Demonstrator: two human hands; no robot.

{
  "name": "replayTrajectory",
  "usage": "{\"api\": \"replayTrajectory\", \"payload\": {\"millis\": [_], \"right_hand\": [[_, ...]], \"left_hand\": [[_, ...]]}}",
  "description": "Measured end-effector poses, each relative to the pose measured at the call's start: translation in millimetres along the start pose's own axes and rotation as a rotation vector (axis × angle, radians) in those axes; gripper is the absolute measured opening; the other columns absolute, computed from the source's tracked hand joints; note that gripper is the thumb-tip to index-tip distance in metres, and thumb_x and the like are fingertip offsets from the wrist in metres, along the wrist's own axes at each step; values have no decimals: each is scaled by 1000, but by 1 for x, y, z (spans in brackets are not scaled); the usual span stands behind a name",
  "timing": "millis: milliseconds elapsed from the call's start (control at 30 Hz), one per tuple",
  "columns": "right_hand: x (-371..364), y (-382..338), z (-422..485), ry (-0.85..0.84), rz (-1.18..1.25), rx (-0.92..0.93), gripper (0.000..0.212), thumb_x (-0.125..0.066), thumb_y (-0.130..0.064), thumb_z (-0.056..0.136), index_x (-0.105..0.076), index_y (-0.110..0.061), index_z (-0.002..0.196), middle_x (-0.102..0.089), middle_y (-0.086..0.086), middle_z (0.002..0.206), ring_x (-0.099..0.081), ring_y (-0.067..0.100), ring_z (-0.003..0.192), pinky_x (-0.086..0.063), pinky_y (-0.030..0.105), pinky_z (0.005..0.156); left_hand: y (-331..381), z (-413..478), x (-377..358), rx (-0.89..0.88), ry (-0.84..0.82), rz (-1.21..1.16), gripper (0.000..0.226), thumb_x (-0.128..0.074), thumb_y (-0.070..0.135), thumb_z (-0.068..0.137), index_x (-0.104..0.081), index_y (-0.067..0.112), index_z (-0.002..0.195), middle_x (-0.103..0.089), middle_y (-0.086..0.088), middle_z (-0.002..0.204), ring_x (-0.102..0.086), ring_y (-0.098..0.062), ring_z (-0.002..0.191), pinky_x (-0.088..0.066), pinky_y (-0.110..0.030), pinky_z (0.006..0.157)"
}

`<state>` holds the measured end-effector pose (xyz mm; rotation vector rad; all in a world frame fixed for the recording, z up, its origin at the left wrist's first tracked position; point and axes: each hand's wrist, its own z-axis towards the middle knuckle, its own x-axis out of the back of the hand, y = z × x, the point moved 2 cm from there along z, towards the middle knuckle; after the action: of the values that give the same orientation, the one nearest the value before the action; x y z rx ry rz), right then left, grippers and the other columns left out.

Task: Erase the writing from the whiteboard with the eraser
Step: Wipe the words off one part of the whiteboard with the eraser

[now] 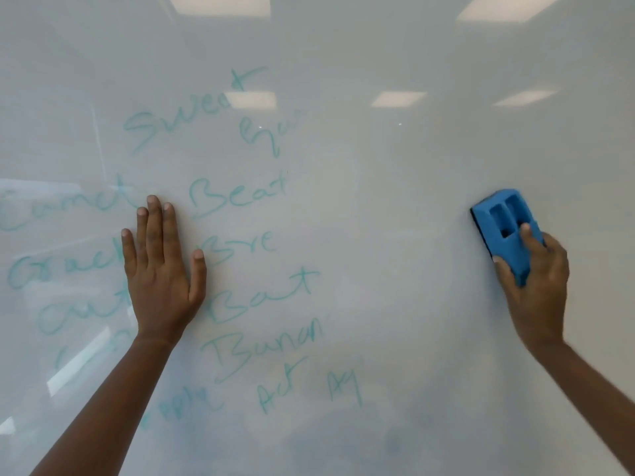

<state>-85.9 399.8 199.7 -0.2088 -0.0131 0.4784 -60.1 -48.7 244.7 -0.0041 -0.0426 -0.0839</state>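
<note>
There is one view only, worn on the person's head, so nothing is shared with a second camera. It faces the whiteboard point(395, 207) almost squarely and stands close: the board fills the picture from edge to edge, with none of its borders in sight. The wide lens bends the teal writing point(237, 197), which sits left of the board's middle. Both forearms enter from the lower corners, reaching forward to the board. Ceiling lights reflected in the board lie along its upper part
</note>
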Motion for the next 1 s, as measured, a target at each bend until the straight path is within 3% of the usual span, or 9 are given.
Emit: {"api": "replayTrajectory", "payload": {"millis": [67, 167, 267, 433, 600, 700, 800, 933, 1000], "right_hand": [[-6, -5, -42, -30, 6, -102, 49, -36, -42, 100, -33, -10, 138, -36, 23, 124, -37, 39, 113, -31, 40, 101], [-8, -13, -118, -277, -153, 236, 43, -32, -52, 99, -38, -32, 137, -41, 13, 125, -44, 22, 117, -29, 28, 104], [-5, -10, -167, -602, -215, 616, 25, -35, -60, 95, -48, -56, 116, -50, -25, 119, -43, -5, 116, -38, 37, 99], [-1, 2, -122, -618, -43, 996, 37, -23, -12, 106, -36, -26, 137, -45, 12, 126, -47, 27, 113, -31, 39, 101], [-18, -45, 7, -405, 154, 572, 36, -45, -50, 95, -60, -19, 107, -56, -16, 104, -53, -3, 95, -41, 20, 85], [-29, -77, 52, -137, 61, 464, 42, -50, -32, 92, -45, -15, 131, -43, 12, 121, -46, 28, 102, -41, 39, 89], [-44, -99, 38, -3, 49, 229, 48, -49, -30, 92, -38, -19, 137, -38, 13, 125, -43, 32, 104, -38, 44, 88], [-56, -128, -65, -415, -4, 479, 33, -36, -65, 92, -53, -41, 108, -51, -18, 100, -56, 5, 88, -50, 34, 80], [-62, -125, -123, -752, 90, 483, 48, -22, -71, 92, -39, -45, 128, -41, -26, 101, -56, -7, 82, -49, 21, 81]], "left_hand": [[0, 0, 0, -1, 3, 2, 61, -26, 31, 93, -22, -4, 143, -22, -22, 149, -13, -28, 140, 1, -34, 116], [0, 0, 0, -6, 12, 6, 60, -26, 31, 94, -22, -4, 142, -23, -23, 149, -14, -29, 139, 1, -34, 116], [0, 0, 0, -12, 16, 8, 59, -27, 30, 94, -22, -4, 142, -23, -23, 148, -14, -29, 139, 0, -34, 116], [0, 0, 0, -10, 10, 1, 60, -26, 30, 94, -22, -4, 142, -23, -23, 148, -14, -28, 139, 0, -35, 116], [1, 0, 0, -6, 18, -4, 59, -26, 30, 93, -23, -4, 142, -24, -23, 148, -15, -28, 139, -1, -35, 116], [0, 0, 0, -4, 16, -3, 59, -27, 30, 93, -23, -4, 142, -25, -23, 148, -15, -28, 138, -2, -35, 116], [-1, 0, 0, -1, 13, -3, 59, -27, 29, 93, -23, -4, 142, -25, -23, 148, -15, -28, 139, -3, -36, 116], [-1, 0, 0, -1, 10, -4, 59, -27, 29, 93, -23, -3, 142, -25, -21, 148, -14, -27, 139, -3, -36, 115], [-1, 0, 0, 3, 7, -2, 59, -27, 30, 93, -23, -3, 142, -24, -20, 148, -10, -21, 142, -4, -36, 115]]}}
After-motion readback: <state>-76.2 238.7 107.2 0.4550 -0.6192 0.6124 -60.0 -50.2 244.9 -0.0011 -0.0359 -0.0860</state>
